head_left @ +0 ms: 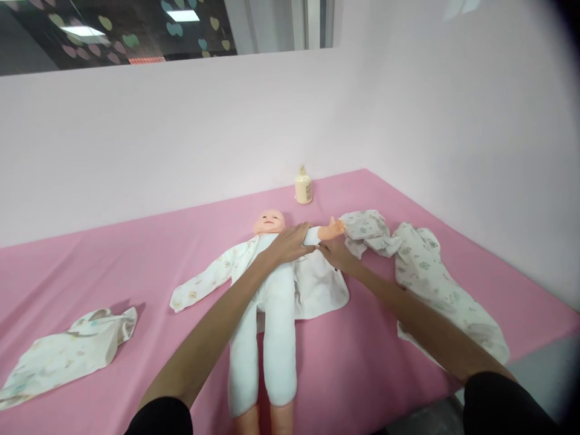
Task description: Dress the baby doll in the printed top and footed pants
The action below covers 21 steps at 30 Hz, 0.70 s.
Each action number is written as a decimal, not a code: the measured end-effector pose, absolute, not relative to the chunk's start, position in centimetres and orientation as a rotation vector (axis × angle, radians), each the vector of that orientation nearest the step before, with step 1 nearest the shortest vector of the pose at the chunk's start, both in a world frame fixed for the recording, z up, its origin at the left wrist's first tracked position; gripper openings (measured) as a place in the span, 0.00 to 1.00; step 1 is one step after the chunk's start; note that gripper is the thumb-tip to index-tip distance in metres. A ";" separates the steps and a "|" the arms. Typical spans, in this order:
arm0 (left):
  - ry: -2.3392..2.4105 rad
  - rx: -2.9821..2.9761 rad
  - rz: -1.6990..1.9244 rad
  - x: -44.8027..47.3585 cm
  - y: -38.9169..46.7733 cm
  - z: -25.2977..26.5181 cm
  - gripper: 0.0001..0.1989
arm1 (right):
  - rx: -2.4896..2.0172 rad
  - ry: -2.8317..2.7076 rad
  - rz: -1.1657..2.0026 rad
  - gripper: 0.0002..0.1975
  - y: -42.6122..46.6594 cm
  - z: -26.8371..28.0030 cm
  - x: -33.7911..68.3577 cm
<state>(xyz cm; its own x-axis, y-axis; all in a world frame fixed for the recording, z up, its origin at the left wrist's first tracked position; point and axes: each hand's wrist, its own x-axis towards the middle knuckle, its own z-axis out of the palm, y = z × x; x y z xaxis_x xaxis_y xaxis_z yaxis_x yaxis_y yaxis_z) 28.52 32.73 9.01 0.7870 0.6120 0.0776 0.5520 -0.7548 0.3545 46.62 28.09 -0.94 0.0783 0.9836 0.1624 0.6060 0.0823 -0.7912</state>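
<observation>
A doll [278,290] is laid face up on the pink-covered worktop [90,272], its head turned toward the wall and its left arm stretched out sideways. That arm is clasped near the shoulder by the left hand [292,241], which is reached across the doll's chest with fingers above and thumb below. The right hand [338,252] is placed just beside it, palm hidden, under the doll's forearm, with its thumb near the left thumb; whether the jacket [321,290] is pinched by it cannot be told. Both forearms are slanted inward from the lower corners, the left one passed over the doll's torso. The doll's right arm is covered by one jacket sleeve; the jacket's other side is spread out beneath the hands.
</observation>
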 end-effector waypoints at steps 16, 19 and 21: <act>1.019 2.607 0.231 26.9 33.8 8.9 0.18 | -1.254 -0.834 1.028 0.11 26.9 4.0 49.3; 1.027 2.604 0.240 26.4 33.6 9.4 0.17 | -1.251 -0.771 0.986 0.09 26.9 5.2 49.8; 1.025 2.602 0.219 26.3 33.4 9.6 0.15 | -1.249 -0.715 0.955 0.08 27.0 5.9 50.2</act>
<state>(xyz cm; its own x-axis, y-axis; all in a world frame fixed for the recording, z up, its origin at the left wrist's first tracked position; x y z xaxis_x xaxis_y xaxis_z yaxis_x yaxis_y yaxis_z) 26.28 33.43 9.63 0.7284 0.6848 0.0201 0.6332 -0.6841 0.3619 50.23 26.99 5.87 0.4483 0.8923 -0.0534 -0.2004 0.0421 -0.9788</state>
